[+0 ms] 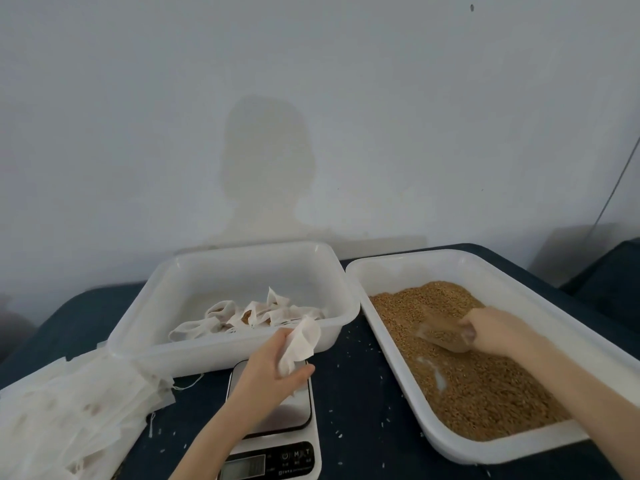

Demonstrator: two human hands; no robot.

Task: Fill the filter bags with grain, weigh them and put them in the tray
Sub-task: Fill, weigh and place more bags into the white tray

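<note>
**Head view: one hand scoops grain while the other holds a bag ready**

Head camera looks down on a dark table [356, 393] laid out so that each step sits within easy reach. The right hand [491, 329] is in the tray of grain [485, 393], fingers curled round a small clear scoop [443, 336] that is tilted and already holds grain. The left hand [273, 368] hovers above the scale [273, 427], pinching an empty filter bag [299, 344] between thumb and fingers, seemingly so its mouth is ready for the scoop. The scale sits between the two trays, so a filled bag likely goes straight down onto it. Its display is too blurred to read.

Behind the scale, the second white tray [173, 299] holds several filled bags [256, 315], some showing brown grain through the cloth. A stack of unused bags [69, 410] lies at the left edge, close to the hand that draws from it. Stray grains dot the table round the scale.
</note>
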